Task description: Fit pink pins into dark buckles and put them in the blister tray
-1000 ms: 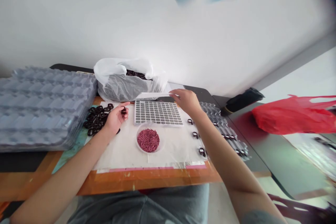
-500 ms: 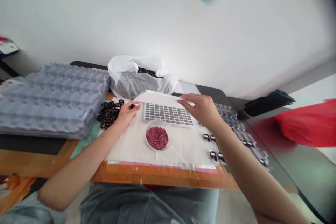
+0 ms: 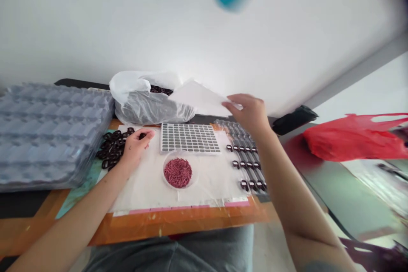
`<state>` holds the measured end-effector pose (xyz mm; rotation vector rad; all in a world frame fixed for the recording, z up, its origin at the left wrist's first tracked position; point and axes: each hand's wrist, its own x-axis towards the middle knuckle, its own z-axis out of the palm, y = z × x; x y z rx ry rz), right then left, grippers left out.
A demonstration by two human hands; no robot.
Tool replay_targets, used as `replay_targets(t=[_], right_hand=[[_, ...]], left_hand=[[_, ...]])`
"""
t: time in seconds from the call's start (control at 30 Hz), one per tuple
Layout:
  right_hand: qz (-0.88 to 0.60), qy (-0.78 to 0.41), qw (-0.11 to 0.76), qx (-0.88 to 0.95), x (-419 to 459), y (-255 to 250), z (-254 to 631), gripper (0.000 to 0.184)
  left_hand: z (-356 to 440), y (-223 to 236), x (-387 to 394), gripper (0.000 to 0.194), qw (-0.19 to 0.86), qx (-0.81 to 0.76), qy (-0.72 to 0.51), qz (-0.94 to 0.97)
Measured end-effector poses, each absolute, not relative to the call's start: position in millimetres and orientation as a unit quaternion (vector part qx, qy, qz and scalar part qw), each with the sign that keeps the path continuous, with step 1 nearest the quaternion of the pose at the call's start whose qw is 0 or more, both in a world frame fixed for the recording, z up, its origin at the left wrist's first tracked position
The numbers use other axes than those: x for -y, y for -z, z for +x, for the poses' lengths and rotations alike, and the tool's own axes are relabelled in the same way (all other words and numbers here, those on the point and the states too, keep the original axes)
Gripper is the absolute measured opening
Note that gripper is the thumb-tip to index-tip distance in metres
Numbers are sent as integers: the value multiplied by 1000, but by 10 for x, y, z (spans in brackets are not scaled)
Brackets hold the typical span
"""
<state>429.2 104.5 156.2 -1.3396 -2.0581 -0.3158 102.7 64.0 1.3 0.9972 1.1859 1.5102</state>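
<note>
My right hand (image 3: 250,114) is raised above the far edge of a grey grid tray (image 3: 190,138) and pinches the corner of a white sheet (image 3: 197,98). The tray has rows of small dark cells. My left hand (image 3: 137,146) rests beside a pile of black plastic links (image 3: 110,149), with a small dark piece (image 3: 143,136) at its fingertips. A round clear dish of thin maroon rods (image 3: 177,173) stands just below the grid tray, between my hands.
Stacked clear blister trays (image 3: 47,136) fill the left side. A clear tray with rows of black pieces (image 3: 245,165) lies right. Behind stands a white plastic bag holding black links (image 3: 143,104). A red plastic bag (image 3: 353,138) lies off the table's right. White paper (image 3: 143,191) covers the orange tabletop.
My right hand has lifted the white sheet up and away from the grid tray, uncovering the tray's far edge. My left hand has drawn back toward the black links. My view has shifted slightly.
</note>
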Motion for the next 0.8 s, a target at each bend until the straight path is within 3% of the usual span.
replay_targets(t=[0.17, 0.3, 0.5, 0.6, 0.73, 0.8], right_hand=[[-609, 210, 285, 710, -1639, -1423, 5088, 28], [-724, 177, 141, 652, -1908, -1130, 5404, 29], [-715, 134, 71, 683, -2277, -696, 5159, 21], [-699, 105, 69, 704, -2399, -541, 4958, 20], [-698, 76, 114, 702, -2303, -537, 4781, 44], [-694, 64, 147, 702, -2124, -629, 4648, 39]], left_hand=[[1043, -51, -645, 29, 477, -479, -634, 375], [1056, -41, -651, 33, 484, -489, -625, 368], [1075, -3, -687, 38, 488, -511, -611, 357], [1080, 20, -704, 40, 486, -517, -607, 358], [1084, 21, -698, 39, 479, -515, -613, 361], [1101, -11, -668, 39, 484, -517, -609, 358]])
